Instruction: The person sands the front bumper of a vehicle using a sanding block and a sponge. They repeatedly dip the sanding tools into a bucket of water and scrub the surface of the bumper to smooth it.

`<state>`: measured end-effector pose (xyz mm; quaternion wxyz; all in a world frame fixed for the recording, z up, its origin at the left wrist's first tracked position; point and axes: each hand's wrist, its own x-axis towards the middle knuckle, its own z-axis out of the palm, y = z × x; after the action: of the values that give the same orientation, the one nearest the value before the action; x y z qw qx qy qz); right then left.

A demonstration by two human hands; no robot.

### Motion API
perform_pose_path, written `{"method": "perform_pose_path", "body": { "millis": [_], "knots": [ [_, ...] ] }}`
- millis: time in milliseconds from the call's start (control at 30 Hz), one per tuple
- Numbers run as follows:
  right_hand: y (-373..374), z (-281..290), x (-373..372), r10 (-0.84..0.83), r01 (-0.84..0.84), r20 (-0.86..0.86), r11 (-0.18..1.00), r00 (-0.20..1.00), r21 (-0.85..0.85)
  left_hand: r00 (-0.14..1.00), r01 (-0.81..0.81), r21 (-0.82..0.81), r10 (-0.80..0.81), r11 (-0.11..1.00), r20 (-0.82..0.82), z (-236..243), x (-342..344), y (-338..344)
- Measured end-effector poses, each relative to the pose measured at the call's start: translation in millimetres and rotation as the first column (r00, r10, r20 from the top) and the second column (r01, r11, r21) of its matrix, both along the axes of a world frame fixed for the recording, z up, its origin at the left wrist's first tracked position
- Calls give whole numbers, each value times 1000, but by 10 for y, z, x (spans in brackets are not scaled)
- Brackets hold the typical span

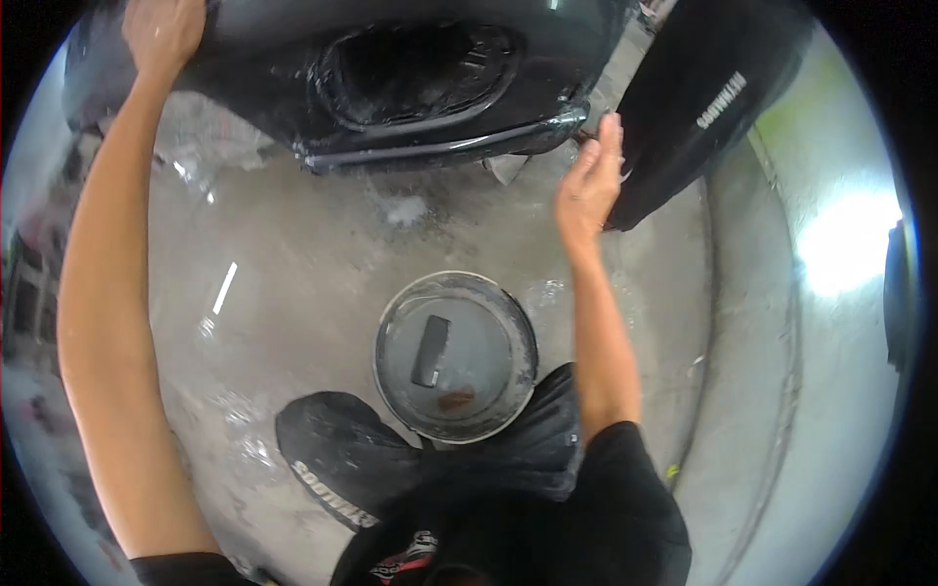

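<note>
- Two bare hands are raised beyond the bucket, near a glossy black panel (293, 83) that stands over the floor (293, 254) at the top of the view.
- The left hand (164, 34) is at the panel's upper left corner, back of the hand showing; its fingers run out of the view, so I cannot tell whether they grip or lie flat.
- The right hand (589, 188) is held wide, fingers straight and thumb a little apart, just beside the panel's lower right corner; I see nothing held in it, and cannot tell whether its fingertips touch anything.
- An oval recess (410, 73) marks the panel's middle, above a ridge along its lower edge.
- Beside the right hand is another person's black trouser leg (708, 93), with pale block lettering down it.
- Matching pale lettering runs along the wearer's own dark trousers (342, 439); the black shirt (518, 527) has a red-and-white print.
- Between the knees, the round bucket (393, 408) holds cloudy water (479, 342), a dark rectangular block (431, 350) toward its left rim and a brown piece (455, 400) near its lower rim.
</note>
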<state>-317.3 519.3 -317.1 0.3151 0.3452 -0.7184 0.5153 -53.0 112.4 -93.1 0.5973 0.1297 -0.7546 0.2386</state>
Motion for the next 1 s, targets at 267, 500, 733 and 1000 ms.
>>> {"method": "perform_pose_path", "body": {
  "millis": [267, 500, 733, 1000],
  "knots": [
    [-1806, -17, 1680, 31, 147, 553, 951, 833, -273, 997, -2, 161, 14, 987, -74, 14, -140, 173],
    [-1350, 318, 1121, 69, 198, 743, 944, 665, -265, 994, 10, 197, 13, 980, -112, 101, -103, 248],
    [-1268, 221, 931, -19, 218, 628, 945, 778, -242, 998, 6, 166, 4, 986, -60, 167, 10, 265],
    [-1384, 107, 1387, 70, 122, 585, 952, 808, -281, 998, -6, 153, 15, 988, -60, 182, 0, 277]
  ]
}}
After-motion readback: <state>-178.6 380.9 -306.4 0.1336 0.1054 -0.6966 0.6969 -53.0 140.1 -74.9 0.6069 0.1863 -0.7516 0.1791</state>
